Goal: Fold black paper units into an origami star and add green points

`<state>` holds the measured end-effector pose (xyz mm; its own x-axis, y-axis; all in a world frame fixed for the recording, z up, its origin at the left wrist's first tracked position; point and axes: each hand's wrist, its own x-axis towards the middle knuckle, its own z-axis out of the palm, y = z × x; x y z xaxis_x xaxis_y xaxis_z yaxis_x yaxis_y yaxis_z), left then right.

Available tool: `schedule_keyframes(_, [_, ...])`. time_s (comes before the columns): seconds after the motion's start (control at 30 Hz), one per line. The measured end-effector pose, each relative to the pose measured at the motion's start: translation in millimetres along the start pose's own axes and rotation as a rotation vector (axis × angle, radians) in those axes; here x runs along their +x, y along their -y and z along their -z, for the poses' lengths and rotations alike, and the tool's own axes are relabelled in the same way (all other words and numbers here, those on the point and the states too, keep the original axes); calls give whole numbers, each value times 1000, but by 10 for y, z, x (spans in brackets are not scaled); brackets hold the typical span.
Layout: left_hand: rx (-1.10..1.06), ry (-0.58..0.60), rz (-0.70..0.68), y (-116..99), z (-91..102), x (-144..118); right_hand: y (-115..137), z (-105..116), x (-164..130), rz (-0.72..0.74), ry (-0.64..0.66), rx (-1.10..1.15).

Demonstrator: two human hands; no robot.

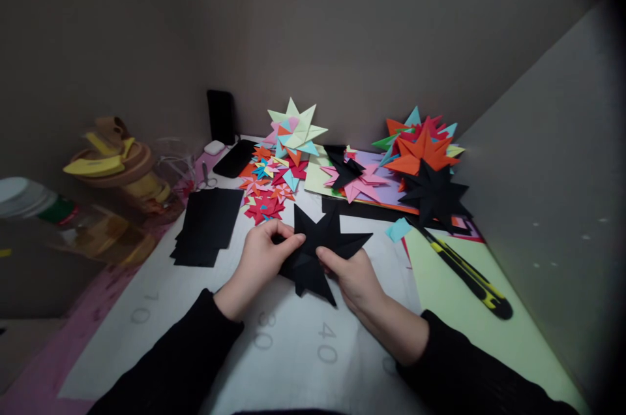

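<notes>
The folded star (320, 232) that I hold is uniformly black, as are my sleeves (166, 356) and the stacked sheets (210, 219). The white mat (288, 372) bears grey numerals. Small stars (267, 206) show red, orange, pink, yellow and light blue. Larger examples include a pale yellow-green star (300, 128), an orange star (425, 151) and a pink star (364, 184). My cutter (469, 276) is black with yellow; the large sheet (528, 350) beneath, pale green. The pink cloth (46, 385) carries darker markings.

Dim light falls on a plain grey-brown far wall (313, 23) — a smooth paler grey panel (548, 160) at right — and a pink-covered tabletop (46, 369).
</notes>
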<state>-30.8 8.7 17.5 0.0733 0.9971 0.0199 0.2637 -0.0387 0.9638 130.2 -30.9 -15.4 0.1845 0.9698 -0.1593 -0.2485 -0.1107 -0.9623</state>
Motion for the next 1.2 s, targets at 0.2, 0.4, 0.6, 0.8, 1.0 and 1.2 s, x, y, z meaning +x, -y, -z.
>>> schedule_keyframes(0.2, [-7,-5,12,-3,0,4,-4,-16,-2,-55,-3,34])
schedule_keyframes(0.4, [-4,-34,18,3,-1,-8,17,-26,-12,-72,67,118])
schedule_keyframes(0.6, [30,-59,23,-10,-17,-33,33,-24,-22,-34,101,85])
schedule_keyframes(0.8, [24,-20,-21,-41,1,-34,22,8,-3,34,56,36])
schedule_keyframes(1.0, [178,50,-304,-60,159,-35,22,65,28,74,18,-33])
schedule_keyframes(1.2, [408,32,-533,-45,214,-40,106,83,32,154,13,-213])
